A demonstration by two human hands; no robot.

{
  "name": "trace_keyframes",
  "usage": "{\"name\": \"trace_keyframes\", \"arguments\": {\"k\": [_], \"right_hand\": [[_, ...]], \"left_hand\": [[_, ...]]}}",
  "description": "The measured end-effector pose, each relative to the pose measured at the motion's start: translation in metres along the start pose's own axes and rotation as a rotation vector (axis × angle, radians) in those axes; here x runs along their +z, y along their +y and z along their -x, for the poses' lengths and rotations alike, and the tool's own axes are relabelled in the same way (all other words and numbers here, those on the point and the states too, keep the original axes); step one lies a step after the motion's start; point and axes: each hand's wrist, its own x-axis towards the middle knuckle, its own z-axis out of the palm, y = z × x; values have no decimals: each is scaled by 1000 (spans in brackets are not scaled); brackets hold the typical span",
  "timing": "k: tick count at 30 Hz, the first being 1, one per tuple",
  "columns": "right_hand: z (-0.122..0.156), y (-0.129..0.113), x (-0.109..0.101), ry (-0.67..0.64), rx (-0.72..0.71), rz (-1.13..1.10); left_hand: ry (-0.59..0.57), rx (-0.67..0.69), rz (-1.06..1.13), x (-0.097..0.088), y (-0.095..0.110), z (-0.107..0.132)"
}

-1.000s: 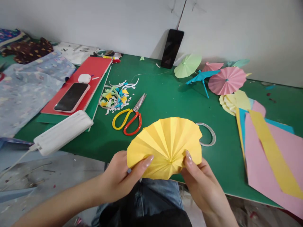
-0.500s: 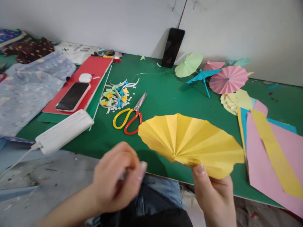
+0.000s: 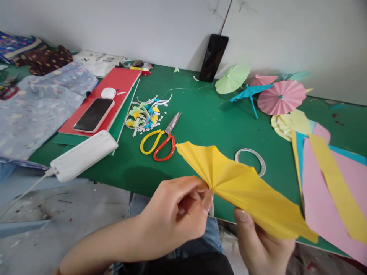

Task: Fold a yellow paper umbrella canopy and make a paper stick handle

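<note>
A pleated yellow paper fan (image 3: 243, 187) is held over the near edge of the green mat (image 3: 206, 118). My right hand (image 3: 258, 244) grips it from below, thumb on the lower pleats. My left hand (image 3: 180, 214) is curled with fingertips pinched at the fan's centre point. The fan tilts down to the right, seen nearly edge-on. A ring of clear tape (image 3: 250, 160) lies just behind it on the mat.
Red-and-yellow scissors (image 3: 160, 139) and a heap of paper scraps (image 3: 143, 116) lie left of centre. A white power bank (image 3: 86, 154), a phone (image 3: 94, 114) on a red board, paper umbrellas (image 3: 281, 97) and coloured sheets (image 3: 332, 179) at right. A dark phone (image 3: 213, 57) leans on the wall.
My left hand let go of the fan, dropped away, then came back to pinch its centre. The fan swung right and tilted from facing me to nearly edge-on.
</note>
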Motion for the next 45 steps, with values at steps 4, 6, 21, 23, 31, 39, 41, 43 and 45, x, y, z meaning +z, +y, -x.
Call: {"name": "trace_keyframes", "arguments": {"k": [4,6,21,23,31,39,41,43,45], "right_hand": [[0,-1,1,5,-53,45],[-1,-3,1,-6,-42,37],[-9,-7,3,-55,204,-27],[-13,-7,3,-63,210,13],[-34,4,-3,-46,322,38],[-53,38,-6,-167,698,-317],[-59,40,-5,-221,725,-375],[-63,39,-4,-256,754,-410],[-66,37,-3,-290,798,-451]], "left_hand": [[-12,-80,105,1,3,-1],[-23,-88,128,1,3,-2],[-29,-27,27,-3,-6,-4],[-21,-19,-4,-4,-7,-5],[510,192,-500,-48,-25,3],[381,-164,-1150,-98,-70,-25],[301,-282,-1262,-87,-69,-35],[270,-344,-1281,-77,-66,-45],[252,-380,-1249,-74,-65,-57]]}}
